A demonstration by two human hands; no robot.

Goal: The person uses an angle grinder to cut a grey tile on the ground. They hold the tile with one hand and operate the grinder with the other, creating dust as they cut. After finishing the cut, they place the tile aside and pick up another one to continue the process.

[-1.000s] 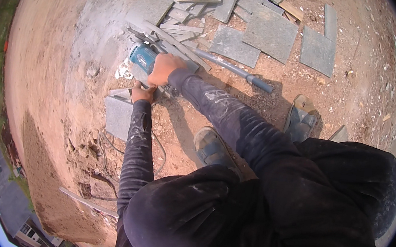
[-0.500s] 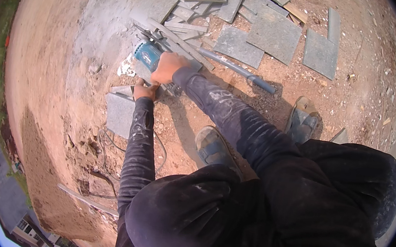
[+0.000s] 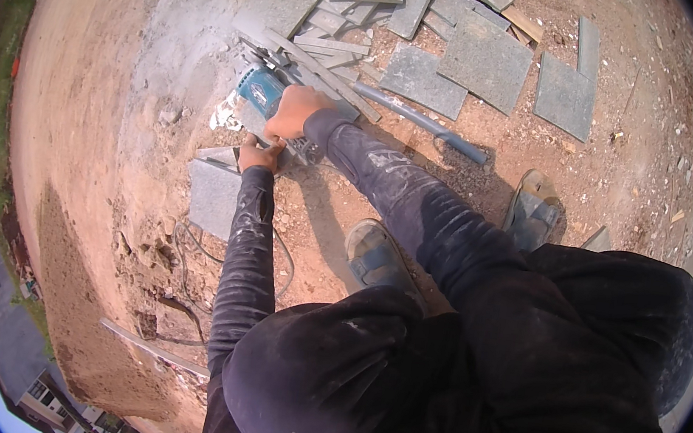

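Observation:
My right hand is wrapped round the handle of a teal handheld stone cutter. The cutter rests low over grey stone pieces, and pale dust hangs at its far side. Just nearer to me, my left hand has its fingers bent at the near edge of a grey stone tile beneath the cutter. The cutter's body and my right hand hide most of that tile and the blade's contact. A long narrow stone strip lies beside the cutter's right side.
Several grey tiles and offcuts lie scattered beyond and to the right. A grey pipe lies right of the cutter. Another tile and a looped cable are by my left forearm. My sandalled feet stand nearby on the dirt.
The view has shifted slightly, so the ground and tiles appear a little farther right. Both hands and the cutter keep nearly the same place among the stones.

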